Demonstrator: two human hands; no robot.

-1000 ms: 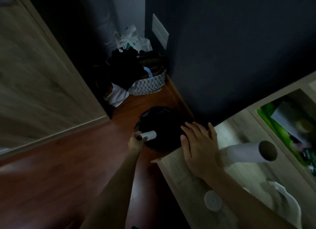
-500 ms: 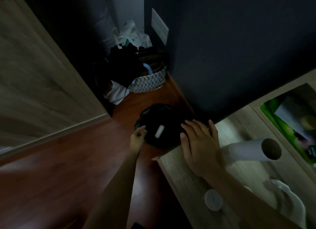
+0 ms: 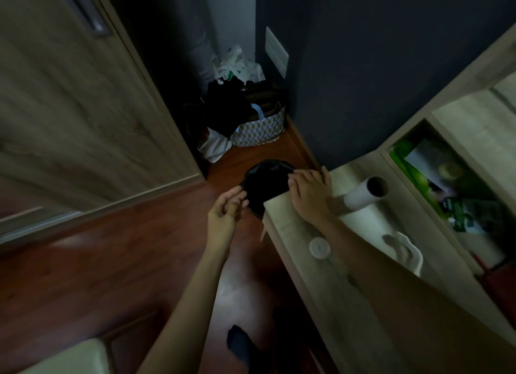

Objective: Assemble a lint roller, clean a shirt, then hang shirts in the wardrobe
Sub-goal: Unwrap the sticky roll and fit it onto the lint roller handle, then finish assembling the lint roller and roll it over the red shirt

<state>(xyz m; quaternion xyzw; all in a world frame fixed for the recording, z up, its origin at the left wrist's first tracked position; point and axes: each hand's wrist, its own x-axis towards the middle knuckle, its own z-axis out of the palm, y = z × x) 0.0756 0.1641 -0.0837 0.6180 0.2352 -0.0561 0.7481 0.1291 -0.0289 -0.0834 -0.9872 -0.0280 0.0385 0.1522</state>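
On the desk (image 3: 284,225) the lint roll (image 3: 360,197) lies flat, hollow end rightward; left hand (image 3: 223,214), right hand (image 3: 308,195) relaxed.

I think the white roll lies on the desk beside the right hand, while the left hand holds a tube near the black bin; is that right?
Not quite: the head view shows the left hand empty near the black bin, fingers loosely curled. The white roll does lie on the desk beside the right hand.

- Dim light is falling over a reddish wooden floor (image 3: 97,262).
- A dark blue-grey wall (image 3: 377,80) is carrying a pale switch plate (image 3: 276,51).
- A wood-grain door (image 3: 69,108) is filling the left side.
- A pale wooden desk (image 3: 321,290) is running along the right.
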